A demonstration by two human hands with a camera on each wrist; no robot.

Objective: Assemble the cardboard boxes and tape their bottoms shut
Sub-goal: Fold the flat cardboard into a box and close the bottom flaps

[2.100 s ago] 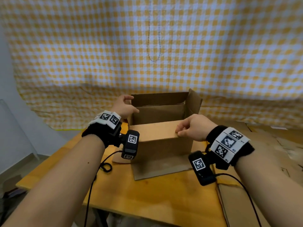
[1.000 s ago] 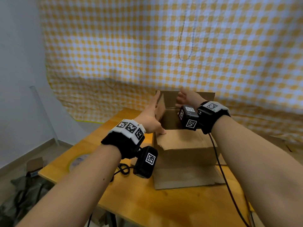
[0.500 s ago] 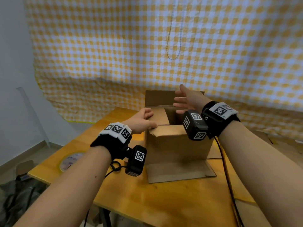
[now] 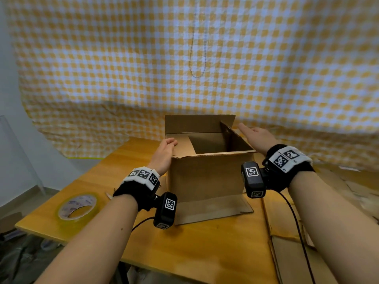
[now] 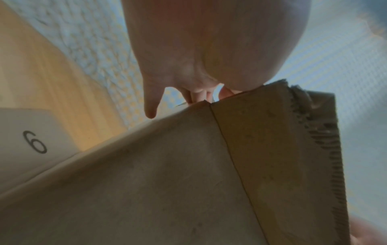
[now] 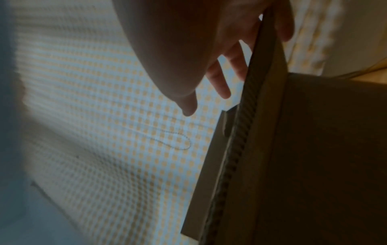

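The cardboard box point(image 4: 207, 177) is sitting upright near the middle of the wooden table point(image 4: 205, 253), open end facing up. Its near flap is folded outward and lies flat on the table toward the camera, the far flap stands straight up, the left flap is folded down into the opening, and the right flap is tilted up and out.

Left hand point(image 4: 165, 153) is laid over the top left edge of the box, fingers reaching onto that folded-in flap. From the left wrist view the fingers point(image 5: 196, 96) look bent over the cardboard edge, but I honestly can't tell if that grip is actually closed on it or just pressing.

Right hand point(image 4: 256, 136) is on the outer side of the right flap, fingers straight and spread. The right wrist view shows the fingers point(image 6: 220, 79) on one side of the flap edge and the thumb on the other, so the cardboard sits between them, but the grip is loose and flat, not clenched.

A roll of clear tape point(image 4: 78, 208) lies flat near the left front corner of the table, well apart from the box. More flattened cardboard point(image 4: 291, 247) is stacked off the right side. A yellow-and-white checkered cloth point(image 4: 184, 58) hangs behind it all.
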